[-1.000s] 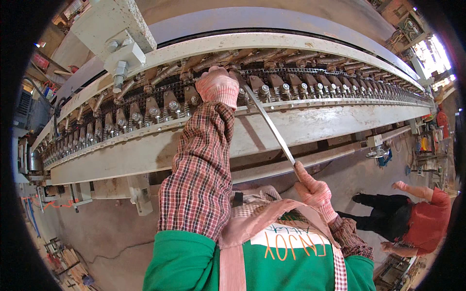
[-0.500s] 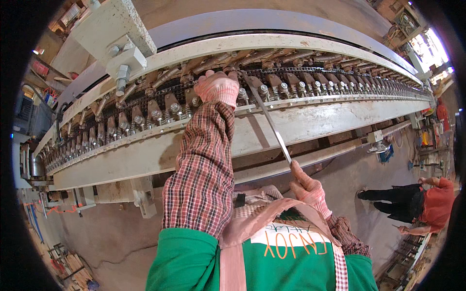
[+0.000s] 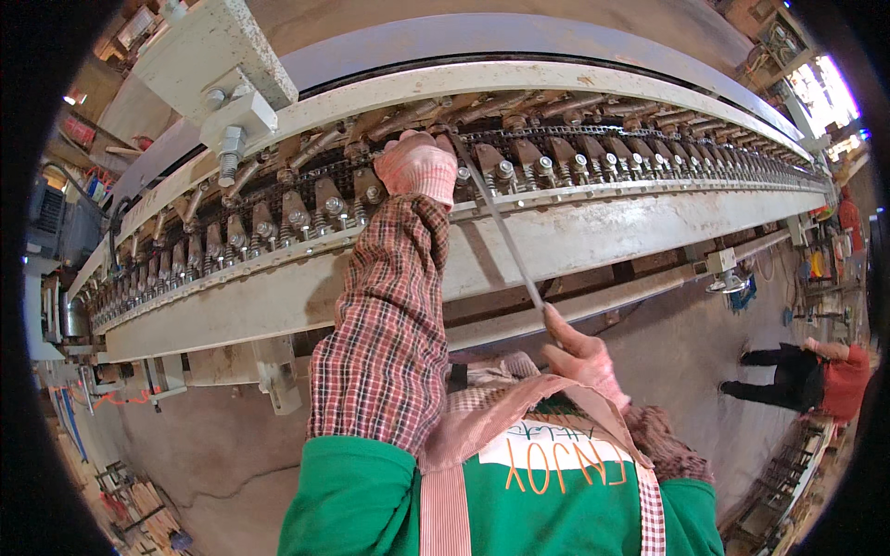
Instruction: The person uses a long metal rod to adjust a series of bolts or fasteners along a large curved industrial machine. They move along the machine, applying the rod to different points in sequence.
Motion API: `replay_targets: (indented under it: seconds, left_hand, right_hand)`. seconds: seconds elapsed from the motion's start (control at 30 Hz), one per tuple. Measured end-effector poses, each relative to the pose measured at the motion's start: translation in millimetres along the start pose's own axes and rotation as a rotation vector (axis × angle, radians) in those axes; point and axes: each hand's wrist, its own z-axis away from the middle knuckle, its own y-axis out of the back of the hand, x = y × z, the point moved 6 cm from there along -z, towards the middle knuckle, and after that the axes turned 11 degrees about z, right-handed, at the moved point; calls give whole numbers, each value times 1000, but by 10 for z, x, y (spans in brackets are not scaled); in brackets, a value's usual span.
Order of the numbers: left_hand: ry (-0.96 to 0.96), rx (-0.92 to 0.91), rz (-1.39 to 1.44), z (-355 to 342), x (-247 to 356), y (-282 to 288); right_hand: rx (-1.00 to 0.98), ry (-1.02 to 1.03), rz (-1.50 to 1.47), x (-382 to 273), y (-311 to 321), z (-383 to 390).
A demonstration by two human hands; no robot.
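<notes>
Rod (image 3: pixel 505 239), thin, grey and metallic, is seen running slantwise through the middle of the frame, from the chain row at upper centre down to the lower centre. Its lower end is gripped by the right hand (image 3: pixel 582 357), whose gloved fingers are closed round it. Its upper end lies at the left hand (image 3: pixel 419 167), which is pressed against the row of clips and springs (image 3: pixel 315 208) on the long machine rail (image 3: pixel 593 232); the left fingers are curled and seem to be closed on the rod's tip, though the glove hides the exact grip. The rail sweeps from the left edge to the upper right, with a large bolted bracket (image 3: pixel 222 69) at upper left. Another person (image 3: pixel 816 375), bent over, is seen at the right edge, well apart.

The step in hand is judged to be the working of the rod's tip into one clip of the chain. For the next move, the tip would have to be kept steady by the left hand while the rod is pushed or levered from below by the right, without slipping onto the neighbouring clips.
</notes>
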Motion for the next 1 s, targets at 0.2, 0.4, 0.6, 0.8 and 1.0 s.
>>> replay_targets:
  seconds: [0.2,0.4,0.6,0.8,1.0]
  left_hand:
    - [-31,62,75,25,15,128]
    - [-17,49,-20,4,-17,24]
    - [-36,79,-18,-12,-64,-16]
    - [-51,92,19,-24,7,-16]
    - [0,75,82,-4,-27,-8]
  right_hand:
    - [29,-7,-211,100,-143,-48]
    - [118,115,269,-61,165,77]
    - [129,80,439,-186,248,84]
    - [127,-2,270,-61,11,-12]
    - [129,105,210,191,122,48]
